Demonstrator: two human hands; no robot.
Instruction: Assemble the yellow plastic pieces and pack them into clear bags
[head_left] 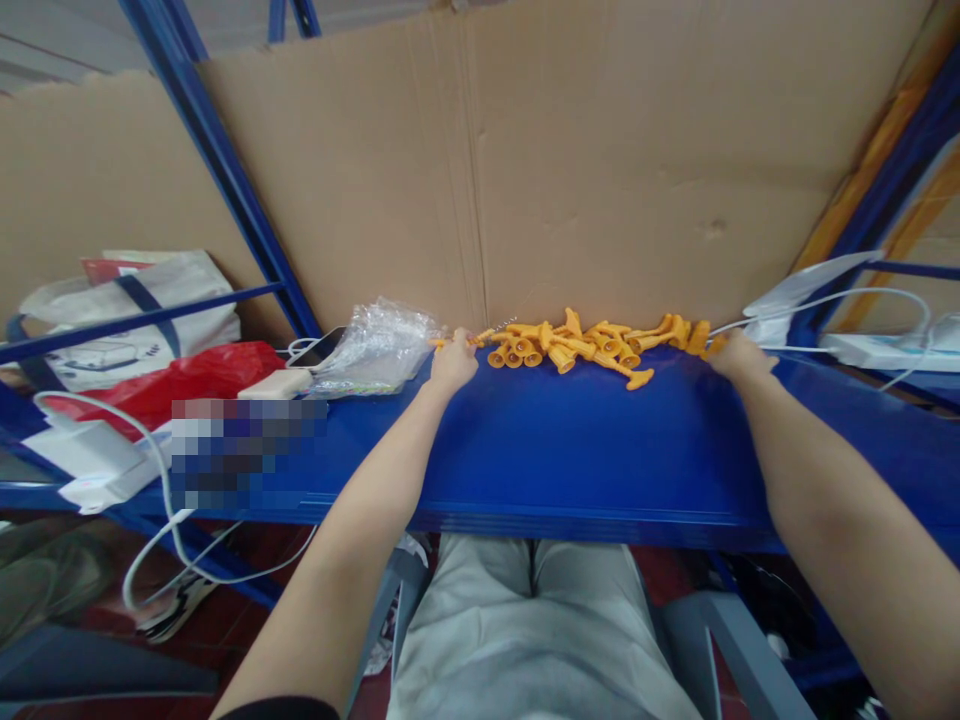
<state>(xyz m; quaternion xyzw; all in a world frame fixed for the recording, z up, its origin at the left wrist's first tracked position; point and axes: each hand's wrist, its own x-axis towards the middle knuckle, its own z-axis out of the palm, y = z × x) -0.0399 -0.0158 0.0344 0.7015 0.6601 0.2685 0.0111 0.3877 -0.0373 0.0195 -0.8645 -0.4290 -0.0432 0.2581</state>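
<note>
A row of yellow plastic pieces point(566, 350) lies along the back of the blue shelf point(600, 450). Several show a hollow round cup at one end, and one in front has a crosswise, T-shaped end. At the row's left end, my left hand point(454, 364) is closed around a yellow piece that pokes out on both sides of the fingers. My right hand point(741, 358) is at the right end, its fingers closed on another yellow piece point(717, 346); the fingertips are partly hidden.
Clear plastic bags point(379, 345) lie left of my left hand. Farther left are a red plastic bag point(202, 385), a cloth tote bag point(150, 320), and white adapters with cables point(97, 460). A cardboard sheet point(600, 160) stands behind the shelf. White cables point(825, 298) run at right.
</note>
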